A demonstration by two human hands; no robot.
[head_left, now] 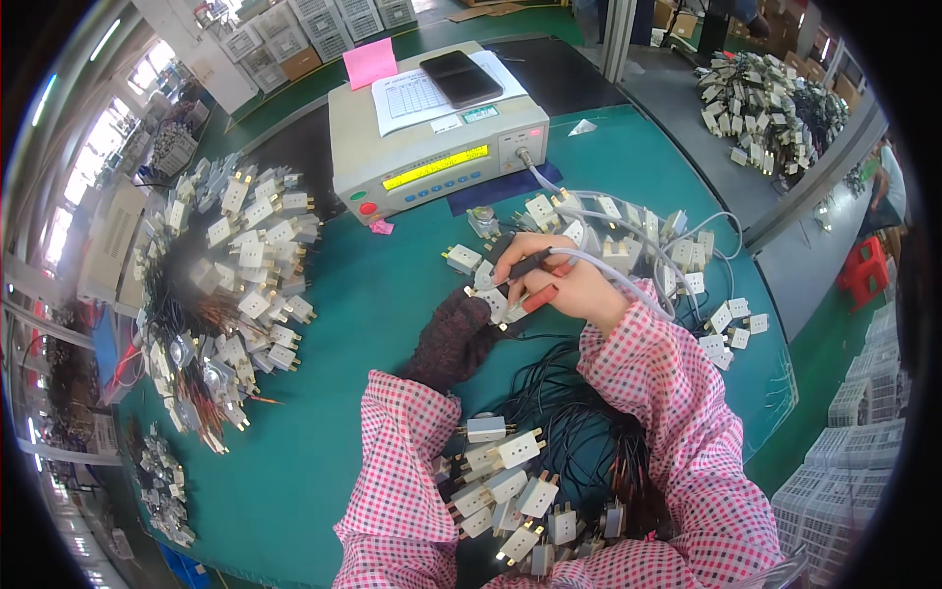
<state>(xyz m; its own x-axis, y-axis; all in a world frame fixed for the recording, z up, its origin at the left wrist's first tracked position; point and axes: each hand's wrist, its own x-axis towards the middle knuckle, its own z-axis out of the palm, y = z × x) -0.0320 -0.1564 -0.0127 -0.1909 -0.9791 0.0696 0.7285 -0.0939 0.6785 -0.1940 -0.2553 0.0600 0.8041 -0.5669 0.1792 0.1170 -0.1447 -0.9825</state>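
Observation:
In a dark knitted glove, my left hand (pixel 449 342) is closed round a pale grey plug (pixel 490 302) near the middle of the table. My bare right hand (pixel 569 280) grips a black test probe (pixel 527 263) and a red test probe (pixel 539 298). Both probes point at the plug's end; my fingers partly hide where they meet it. Grey leads (pixel 599 261) run from the probes toward the boxy electrical tester (pixel 351 147) with a lit yellow display. More plugs (pixel 515 450) with black cords lie between my forearms, and several (pixel 695 253) rest beyond my right hand.
A large heap of corded plugs (pixel 257 250) covers the left of the green tabletop (pixel 383 285). On the tester lie a paper sheet, a phone (pixel 461 79) and a pink note (pixel 370 64). Another plug pile (pixel 760 108) sits far right, past a metal post (pixel 824 162).

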